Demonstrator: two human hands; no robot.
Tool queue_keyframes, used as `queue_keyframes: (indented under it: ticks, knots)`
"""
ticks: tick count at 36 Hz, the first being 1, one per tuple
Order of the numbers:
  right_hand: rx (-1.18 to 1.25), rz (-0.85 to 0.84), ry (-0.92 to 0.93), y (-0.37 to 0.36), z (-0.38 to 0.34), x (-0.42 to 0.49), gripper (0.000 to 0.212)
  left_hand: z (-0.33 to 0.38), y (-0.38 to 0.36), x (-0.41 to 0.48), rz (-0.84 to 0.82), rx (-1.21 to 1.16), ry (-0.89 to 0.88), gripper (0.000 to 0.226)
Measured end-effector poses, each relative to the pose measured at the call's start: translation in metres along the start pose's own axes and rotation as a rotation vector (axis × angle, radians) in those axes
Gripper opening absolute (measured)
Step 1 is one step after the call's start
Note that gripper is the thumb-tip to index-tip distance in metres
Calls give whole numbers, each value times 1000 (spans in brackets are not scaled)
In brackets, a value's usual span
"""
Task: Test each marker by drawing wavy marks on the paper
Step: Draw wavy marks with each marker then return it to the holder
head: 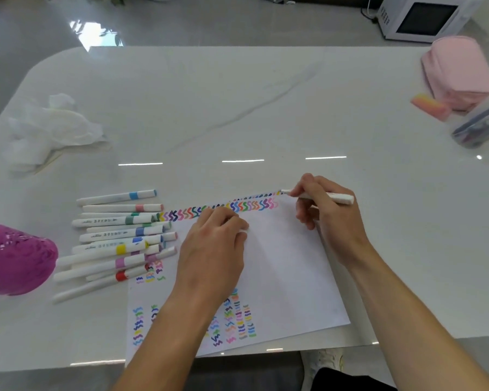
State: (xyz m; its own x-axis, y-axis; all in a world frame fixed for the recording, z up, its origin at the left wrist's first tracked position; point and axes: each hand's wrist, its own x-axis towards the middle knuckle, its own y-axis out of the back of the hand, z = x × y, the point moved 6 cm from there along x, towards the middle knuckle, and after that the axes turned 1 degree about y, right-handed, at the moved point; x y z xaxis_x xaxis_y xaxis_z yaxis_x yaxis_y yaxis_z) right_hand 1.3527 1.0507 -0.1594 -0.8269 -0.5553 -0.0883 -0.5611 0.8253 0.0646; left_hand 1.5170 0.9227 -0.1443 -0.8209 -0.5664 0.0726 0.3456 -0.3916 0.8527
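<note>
A white sheet of paper [283, 266] lies on the table, with a row of coloured wavy marks [223, 210] along its far edge and more marks near its front left. My right hand [322, 210] grips a white marker [333, 197], its tip at the paper's far right corner. My left hand [215, 244] rests on the paper with fingers curled; something small and white shows at its fingertips, but I cannot tell what it is. Several capped white markers [116, 238] with coloured bands lie in a pile left of the paper.
A purple perforated cup [14, 258] lies on its side at the left edge. Crumpled white tissue [51, 128] sits far left. At the far right are a pink pouch [458, 71], a pink-orange eraser [429, 107] and a clear case [480, 122]. The table's front edge [96, 365] is close.
</note>
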Motion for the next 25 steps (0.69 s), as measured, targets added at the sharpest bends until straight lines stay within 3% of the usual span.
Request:
queue_keyframes:
  ticks: [5,11,25]
  knots:
    - [1,20,-12,4,8,-1,7,-2,0,0,-4,-3,-6,16]
    - [-38,85,25,1,15,-6,22,-1,-1,0,-7,10,-7,17]
    - [-182,78,46,0,17,-6,29,-1,1,0,-5,23,-1,17]
